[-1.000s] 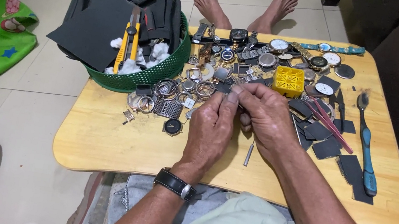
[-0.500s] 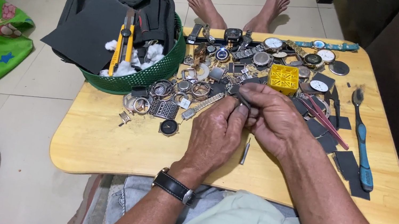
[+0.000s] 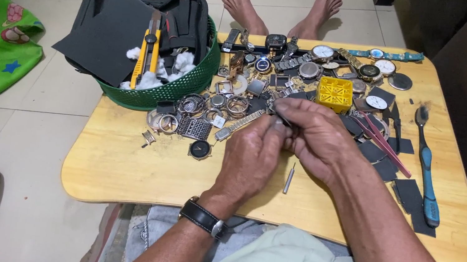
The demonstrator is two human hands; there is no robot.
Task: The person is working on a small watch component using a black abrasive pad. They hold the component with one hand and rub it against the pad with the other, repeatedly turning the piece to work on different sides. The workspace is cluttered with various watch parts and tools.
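Observation:
Both hands meet over the middle of a low wooden table (image 3: 113, 168). My left hand (image 3: 251, 159), with a black wristwatch (image 3: 203, 217) on its wrist, pinches a small metal watch part (image 3: 279, 121) together with my right hand (image 3: 317, 139). The part is mostly hidden by the fingers. A metal watch band (image 3: 238, 124) lies just left of the hands. A thin metal pin tool (image 3: 289, 178) rests on the table below them. A pile of watches and watch cases (image 3: 295, 65) spreads behind the hands.
A green basket (image 3: 188, 82) at the table's back left holds a black bag, cotton and a yellow utility knife (image 3: 147, 50). A yellow plastic holder (image 3: 334, 94), red tweezers (image 3: 385, 147), dark abrasive squares (image 3: 410, 192) and a blue toothbrush (image 3: 428, 176) lie right. My bare feet (image 3: 280, 0) show beyond.
The view has shifted slightly, and both hands stay joined on the small part. The fingers have changed their grip a little.

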